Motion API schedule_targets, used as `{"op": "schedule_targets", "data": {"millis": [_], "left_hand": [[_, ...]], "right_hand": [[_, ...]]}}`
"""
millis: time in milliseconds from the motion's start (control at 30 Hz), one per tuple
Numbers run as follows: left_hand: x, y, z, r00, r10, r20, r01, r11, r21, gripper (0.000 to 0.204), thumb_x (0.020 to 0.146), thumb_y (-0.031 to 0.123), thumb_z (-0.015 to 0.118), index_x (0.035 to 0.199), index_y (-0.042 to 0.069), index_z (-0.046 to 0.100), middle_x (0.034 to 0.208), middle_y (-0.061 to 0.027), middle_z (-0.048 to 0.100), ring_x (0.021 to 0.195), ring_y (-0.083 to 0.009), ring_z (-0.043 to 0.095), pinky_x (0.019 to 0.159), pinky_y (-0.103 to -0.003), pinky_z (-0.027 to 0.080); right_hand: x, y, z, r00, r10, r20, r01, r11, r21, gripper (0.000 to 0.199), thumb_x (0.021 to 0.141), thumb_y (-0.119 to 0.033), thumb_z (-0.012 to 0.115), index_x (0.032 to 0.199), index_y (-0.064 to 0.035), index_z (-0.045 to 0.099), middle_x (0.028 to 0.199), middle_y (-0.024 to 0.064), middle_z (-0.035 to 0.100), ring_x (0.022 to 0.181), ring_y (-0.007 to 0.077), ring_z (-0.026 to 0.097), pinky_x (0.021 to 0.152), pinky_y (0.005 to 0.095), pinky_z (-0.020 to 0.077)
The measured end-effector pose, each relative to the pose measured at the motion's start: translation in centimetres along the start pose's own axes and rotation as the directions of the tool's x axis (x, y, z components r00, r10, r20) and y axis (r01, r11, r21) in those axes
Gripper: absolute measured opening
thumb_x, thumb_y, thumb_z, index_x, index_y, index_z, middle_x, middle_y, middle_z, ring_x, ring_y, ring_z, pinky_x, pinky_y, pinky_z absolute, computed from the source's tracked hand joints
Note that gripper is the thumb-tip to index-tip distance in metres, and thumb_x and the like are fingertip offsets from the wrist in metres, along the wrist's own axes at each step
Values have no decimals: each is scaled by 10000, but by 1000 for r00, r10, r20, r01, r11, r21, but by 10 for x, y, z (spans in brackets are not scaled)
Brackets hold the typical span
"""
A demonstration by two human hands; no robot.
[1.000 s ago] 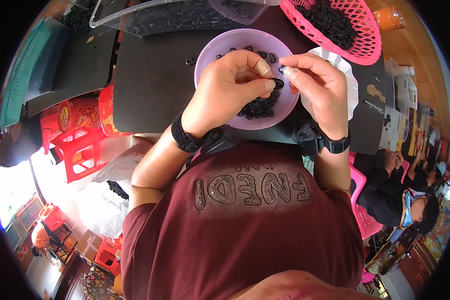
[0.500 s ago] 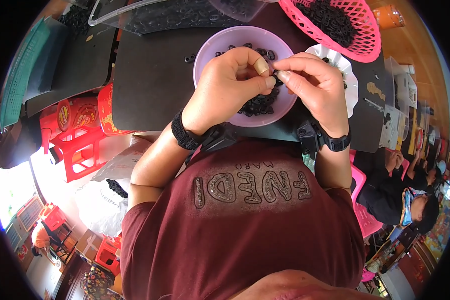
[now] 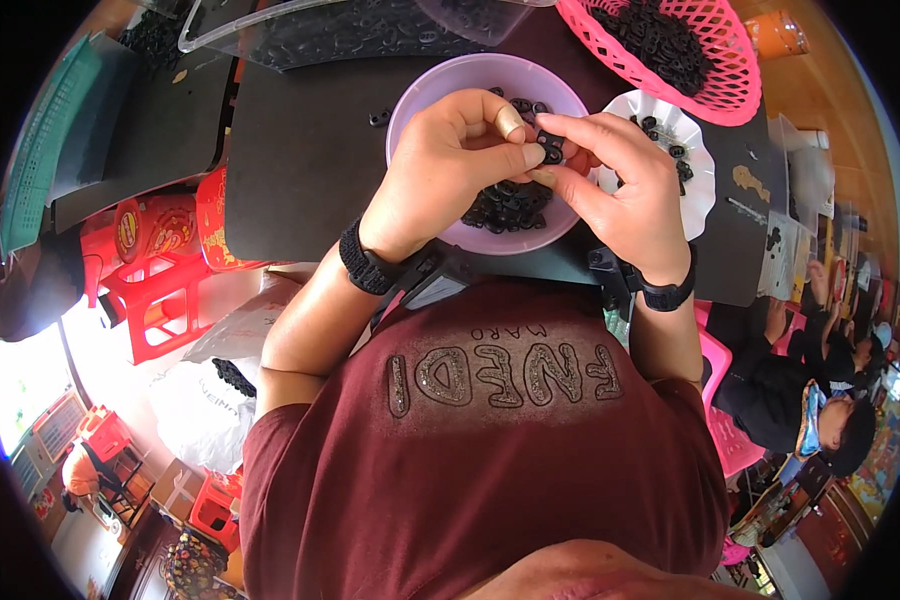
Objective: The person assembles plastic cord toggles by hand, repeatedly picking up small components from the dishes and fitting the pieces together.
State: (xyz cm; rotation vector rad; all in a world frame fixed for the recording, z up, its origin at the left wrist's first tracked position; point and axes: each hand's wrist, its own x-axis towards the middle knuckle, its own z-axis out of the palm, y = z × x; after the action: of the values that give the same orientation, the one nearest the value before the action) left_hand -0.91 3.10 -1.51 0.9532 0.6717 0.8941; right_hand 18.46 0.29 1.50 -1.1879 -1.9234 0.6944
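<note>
Over the lilac bowl (image 3: 402, 120), a small black part with round holes (image 3: 551, 149) is pinched between both hands. My left hand (image 3: 438, 165) grips it from the left with the thumb against it; a tan wrap covers one fingertip. From the right, my right hand (image 3: 630, 180) holds it between index finger and thumb, with its other fingers curled behind. Below my fingers lies a heap of similar black parts (image 3: 507, 208) in the bowl. A white fluted dish (image 3: 702, 195) with several black pieces sits under and beside my right hand.
A pink lattice basket (image 3: 742, 60) full of black parts stands at the far right. Behind the bowl is a clear plastic bin (image 3: 360, 40) of them. One loose part (image 3: 380, 117) lies on the dark table (image 3: 310, 150). Other people (image 3: 770, 385) sit to the right.
My right hand has turned and its fingertips have shifted slightly left, so the black part now shows between them. More of the white dish is visible. My left hand has moved slightly.
</note>
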Motion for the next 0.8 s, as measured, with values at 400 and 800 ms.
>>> {"op": "schedule_targets", "data": {"millis": [400, 800], "left_hand": [[-4, 1, 2, 1000, 13, -18, -12, 1000, 23, 105, 893, -30, 633, 900, 30, 547, 984, -89, 674, 854, -136, 658, 783, -259, 552], [-4, -5, 1, 996, 41, -73, -37, 998, 59, 113, 893, -22, 642, 898, 24, 539, 921, -71, 666, 841, -120, 656, 757, -241, 547]], "right_hand": [[-4, 3, 5, 997, -56, -44, 55, 998, -27, 384, 726, 31, 768, 1094, -47, 692, 884, 88, 672, 678, 172, 632, 620, 278, 518], [-7, 4, 16, 990, -100, -101, 87, 989, -118, 299, 745, 35, 729, 1029, -44, 677, 925, 105, 695, 782, 281, 672, 669, 340, 549]]}}
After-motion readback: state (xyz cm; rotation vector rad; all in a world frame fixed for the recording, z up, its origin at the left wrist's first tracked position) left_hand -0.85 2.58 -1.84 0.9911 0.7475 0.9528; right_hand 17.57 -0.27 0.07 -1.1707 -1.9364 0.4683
